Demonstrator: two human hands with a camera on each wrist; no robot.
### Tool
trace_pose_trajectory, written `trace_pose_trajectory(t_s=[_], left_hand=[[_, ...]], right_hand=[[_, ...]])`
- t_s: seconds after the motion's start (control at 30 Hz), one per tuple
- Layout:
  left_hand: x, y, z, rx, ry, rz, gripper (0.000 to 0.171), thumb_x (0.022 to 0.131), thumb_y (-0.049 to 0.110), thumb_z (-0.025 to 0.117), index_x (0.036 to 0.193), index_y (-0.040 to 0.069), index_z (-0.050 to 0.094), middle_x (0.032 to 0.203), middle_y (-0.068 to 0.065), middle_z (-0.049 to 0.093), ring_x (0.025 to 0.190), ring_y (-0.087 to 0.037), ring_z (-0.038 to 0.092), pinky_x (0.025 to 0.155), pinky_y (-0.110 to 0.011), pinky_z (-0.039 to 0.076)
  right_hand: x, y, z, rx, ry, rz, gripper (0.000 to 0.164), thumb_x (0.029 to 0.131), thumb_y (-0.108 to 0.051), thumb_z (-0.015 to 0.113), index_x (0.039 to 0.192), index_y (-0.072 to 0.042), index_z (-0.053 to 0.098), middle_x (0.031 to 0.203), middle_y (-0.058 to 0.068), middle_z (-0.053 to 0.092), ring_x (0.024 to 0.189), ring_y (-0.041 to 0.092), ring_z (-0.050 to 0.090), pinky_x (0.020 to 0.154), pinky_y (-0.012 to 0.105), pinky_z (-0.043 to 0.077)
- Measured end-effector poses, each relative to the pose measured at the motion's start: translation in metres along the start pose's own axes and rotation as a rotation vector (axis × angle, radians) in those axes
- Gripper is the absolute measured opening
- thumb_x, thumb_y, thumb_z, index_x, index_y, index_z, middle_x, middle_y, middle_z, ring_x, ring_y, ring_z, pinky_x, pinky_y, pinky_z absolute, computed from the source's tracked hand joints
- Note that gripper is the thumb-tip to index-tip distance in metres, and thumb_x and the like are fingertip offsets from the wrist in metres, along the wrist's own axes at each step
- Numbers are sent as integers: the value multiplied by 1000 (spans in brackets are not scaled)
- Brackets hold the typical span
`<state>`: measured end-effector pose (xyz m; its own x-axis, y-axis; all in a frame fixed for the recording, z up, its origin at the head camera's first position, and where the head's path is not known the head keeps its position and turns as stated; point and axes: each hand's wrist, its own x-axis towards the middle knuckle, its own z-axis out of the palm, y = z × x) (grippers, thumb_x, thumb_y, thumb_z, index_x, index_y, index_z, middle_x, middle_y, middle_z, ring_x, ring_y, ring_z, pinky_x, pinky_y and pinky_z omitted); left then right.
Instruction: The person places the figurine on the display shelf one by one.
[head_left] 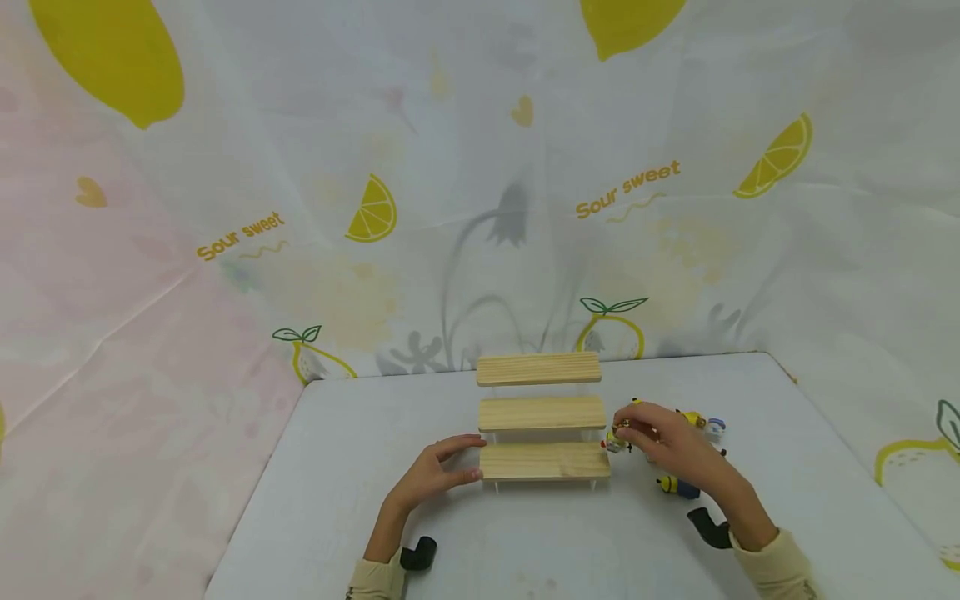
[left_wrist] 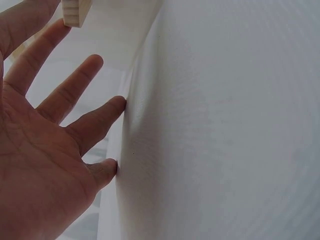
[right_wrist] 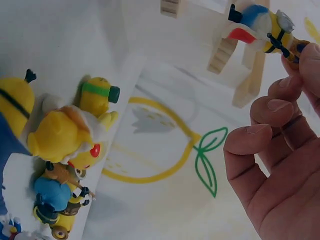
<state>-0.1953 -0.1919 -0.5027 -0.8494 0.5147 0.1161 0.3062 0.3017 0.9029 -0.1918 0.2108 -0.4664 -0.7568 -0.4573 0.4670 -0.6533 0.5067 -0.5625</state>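
Observation:
Between its thumb and fingertips, my right hand point(head_left: 678, 443) pinches a small yellow toy figurine point(right_wrist: 274, 31) with a goggle, blue on its body and a red-and-white part. The figurine hangs by the right end of a three-step wooden display stand point(head_left: 544, 463), head pointing toward the fingers in the right wrist view. My left hand point(head_left: 429, 477) is at the left end of the lowest step, fingers spread. In the left wrist view, a fingertip point(left_wrist: 62, 27) meets the end of a wooden board point(left_wrist: 73, 14), while the lower fingertips touch the white tabletop.
Several toy figurines lie right of the stand, among them a yellow-and-blue one point(head_left: 678, 487) and a yellow animal-like one point(right_wrist: 60, 132). The white table point(head_left: 360, 433) backs onto a lemon-print cloth point(head_left: 465, 167). Clear legs hold up the boards.

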Motion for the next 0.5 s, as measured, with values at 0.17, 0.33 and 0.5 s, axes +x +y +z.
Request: trace_pose_trajectory(t_s=[0.17, 0.33, 0.5], left_hand=[[0, 1, 0, -4, -1, -3, 48, 86, 10, 77, 131, 0, 61, 139, -22, 53, 136, -36, 41, 111, -59, 28], [0, 0, 0, -15, -3, 2, 48, 86, 10, 77, 131, 0, 61, 139, -23, 53, 136, -37, 40, 111, -60, 27], [0, -1, 0, -21, -4, 2, 48, 87, 10, 77, 131, 0, 61, 139, -23, 52, 137, -36, 40, 111, -60, 27]], right_hand=[[7, -6, 7, 13, -16, 14, 13, 93, -11, 70, 105, -17, 68, 83, -16, 56, 68, 3, 46, 57, 21, 42], [13, -10, 15, 23, -12, -19, 14, 92, -10, 70, 105, -16, 68, 81, -16, 55, 66, 2, 45, 55, 21, 42], [19, -15, 22, 47, -25, -39, 11, 94, -10, 68, 104, -14, 68, 82, -14, 59, 66, 1, 47, 55, 22, 42]])
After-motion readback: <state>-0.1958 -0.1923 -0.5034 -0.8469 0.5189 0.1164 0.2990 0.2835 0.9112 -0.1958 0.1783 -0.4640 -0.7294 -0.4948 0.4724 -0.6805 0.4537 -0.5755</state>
